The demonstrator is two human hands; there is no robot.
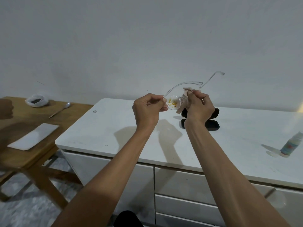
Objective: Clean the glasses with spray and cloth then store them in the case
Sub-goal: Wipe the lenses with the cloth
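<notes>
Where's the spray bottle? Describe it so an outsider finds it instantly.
Start at the white cabinet top that fills the middle of the view and follow it to its far right edge. The spray bottle stands there alone, leaning in this wide-angle view. Unlike the open black glasses case near the hands, it is pale, slim and cylindrical.

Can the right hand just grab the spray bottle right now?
Probably not right away. The right hand is busy rubbing the cloth on the glasses. The spray bottle stands alone on the white counter, nothing blocking it, so letting go of the cloth first should free the way.
</notes>
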